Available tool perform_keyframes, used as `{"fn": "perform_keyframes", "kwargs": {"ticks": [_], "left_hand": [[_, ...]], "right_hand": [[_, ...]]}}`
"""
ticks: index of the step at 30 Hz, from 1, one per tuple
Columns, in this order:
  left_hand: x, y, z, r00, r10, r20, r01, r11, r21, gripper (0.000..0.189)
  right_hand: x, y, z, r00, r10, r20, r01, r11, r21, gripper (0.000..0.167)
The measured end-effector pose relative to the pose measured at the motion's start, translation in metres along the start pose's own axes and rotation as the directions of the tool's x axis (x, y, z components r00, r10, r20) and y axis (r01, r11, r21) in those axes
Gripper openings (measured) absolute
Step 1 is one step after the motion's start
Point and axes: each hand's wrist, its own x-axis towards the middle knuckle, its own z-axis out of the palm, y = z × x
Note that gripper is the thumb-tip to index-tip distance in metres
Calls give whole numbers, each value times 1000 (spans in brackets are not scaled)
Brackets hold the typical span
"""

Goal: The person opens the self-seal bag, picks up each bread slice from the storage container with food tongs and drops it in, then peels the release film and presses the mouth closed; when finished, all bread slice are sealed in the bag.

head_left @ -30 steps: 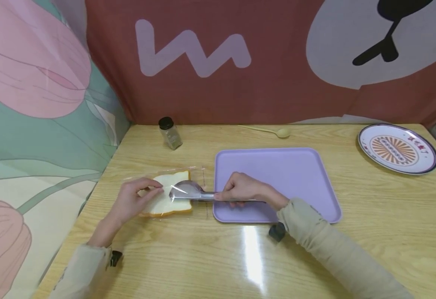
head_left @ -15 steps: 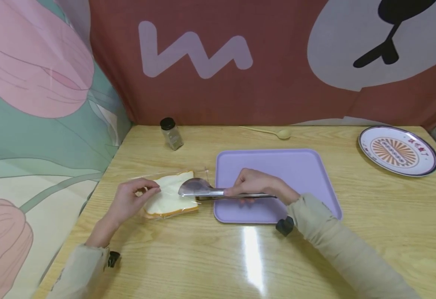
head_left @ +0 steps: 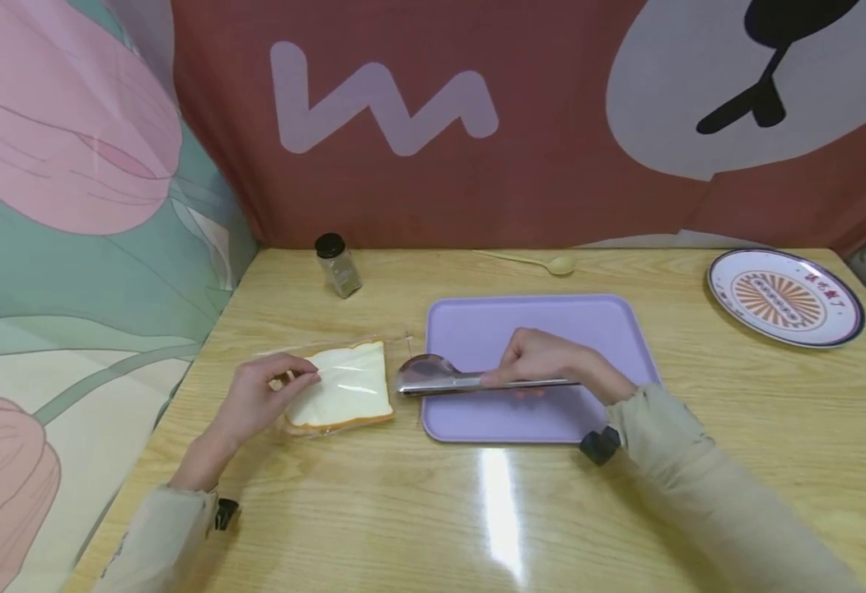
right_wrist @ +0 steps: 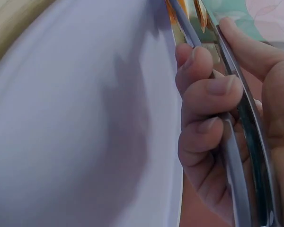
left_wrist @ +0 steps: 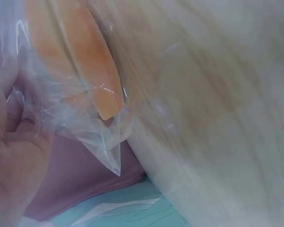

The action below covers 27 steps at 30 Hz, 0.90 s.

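Even light is filling the head view; white glare [head_left: 502, 511] is streaking the tabletop [head_left: 373, 494] lower in frame than the right fingers [right_wrist: 203, 97]. Glints are dotting wrapping [left_wrist: 102, 146] at the left fingers [head_left: 292, 362], the tabletop blurring beyond. Soft shadow [right_wrist: 128, 127] is darkening the tray [right_wrist: 52, 118] beside the right fingers.

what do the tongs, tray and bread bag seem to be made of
Tongs: metal, probably stainless steel, polished; they show grey, mirror-like reflections.
Tray: likely plastic, smooth with low sheen; even lilac colour and a rounded rim suggest moulding.
Bag: thin, glossy plastic film, apparently; it is see-through, with creases catching light.
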Motion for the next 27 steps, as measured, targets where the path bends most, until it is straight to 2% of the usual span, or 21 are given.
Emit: {"fn": "perform_keyframes", "kwargs": {"ticks": [4,10,16,20,27], "left_hand": [[-1,0,0,1000,-1,4,1,1000,-16,21],[-1,1,-2,998,-37,42,37,999,-7,19],[3,2,-1,997,-40,66,40,999,7,17],[4,2,0,998,-6,60,6,1000,1,18],[4,3,2,998,-11,63,13,1000,-28,18]], "right_hand": [[-12,7,-6,1000,17,-20,-16,1000,22,47],[-31,15,-13,994,50,-102,-45,998,54,46],[-54,26,-14,971,90,-221,-70,993,97,50],[-75,32,-15,934,151,-323,-107,983,148,50],[-117,43,-19,828,289,-481,-184,950,254,54]]}}
